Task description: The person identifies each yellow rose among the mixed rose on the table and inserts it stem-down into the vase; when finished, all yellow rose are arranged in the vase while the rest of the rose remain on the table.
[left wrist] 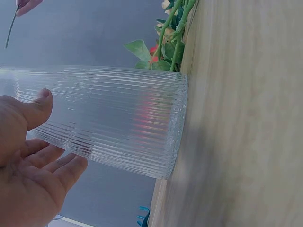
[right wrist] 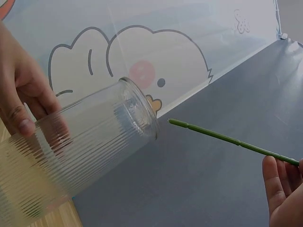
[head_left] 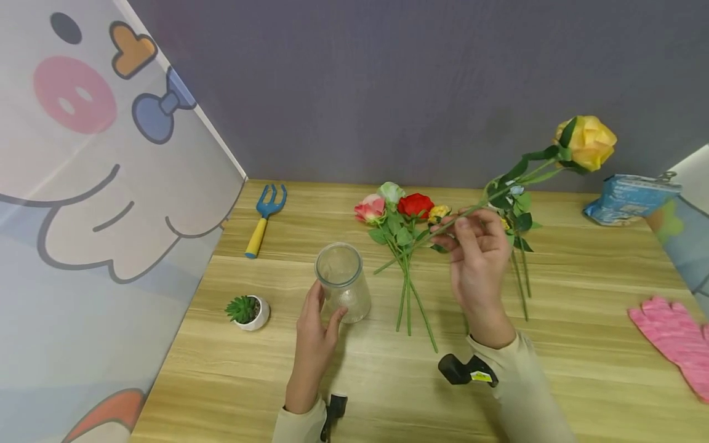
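A ribbed clear glass vase (head_left: 354, 298) is at the middle of the table, its mouth facing up. My left hand (head_left: 317, 332) holds it from the left, thumb on one side and fingers on the other. My right hand (head_left: 480, 271) pinches the green stem of a yellow artificial rose (head_left: 588, 144), whose bloom points up and right. In the right wrist view, the cut end of the stem (right wrist: 213, 134) is just outside the vase's rim (right wrist: 142, 106). Behind the vase lie a pink rose (head_left: 370, 209), a red rose (head_left: 415, 206) and a pale green flower (head_left: 391, 192), with stems crossing.
More flower stems (head_left: 520, 277) lie right of my right hand. A blue-and-yellow hand fork (head_left: 264, 215) and a small potted succulent (head_left: 252, 312) are on the left. At the right are a clipped blue packet (head_left: 631, 198) and a pink glove (head_left: 672, 338). A grey wall (head_left: 421, 92) borders the back.
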Demonstrator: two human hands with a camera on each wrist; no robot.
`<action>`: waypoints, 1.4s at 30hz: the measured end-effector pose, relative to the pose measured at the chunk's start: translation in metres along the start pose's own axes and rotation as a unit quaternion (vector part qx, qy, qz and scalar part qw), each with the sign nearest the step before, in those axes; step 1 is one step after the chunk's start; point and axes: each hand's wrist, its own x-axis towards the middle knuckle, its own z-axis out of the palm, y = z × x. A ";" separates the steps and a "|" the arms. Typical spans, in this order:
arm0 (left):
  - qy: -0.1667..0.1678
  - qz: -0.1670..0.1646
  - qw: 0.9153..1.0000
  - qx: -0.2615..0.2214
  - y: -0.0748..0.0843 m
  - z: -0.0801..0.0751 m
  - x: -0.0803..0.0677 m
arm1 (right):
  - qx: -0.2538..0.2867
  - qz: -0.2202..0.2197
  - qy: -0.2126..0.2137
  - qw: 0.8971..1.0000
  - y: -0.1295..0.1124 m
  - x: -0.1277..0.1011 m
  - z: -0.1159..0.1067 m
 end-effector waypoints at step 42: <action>-0.004 -0.010 1.000 0.006 0.001 0.000 -0.001 | -0.108 0.039 -0.042 0.992 0.028 -0.005 0.030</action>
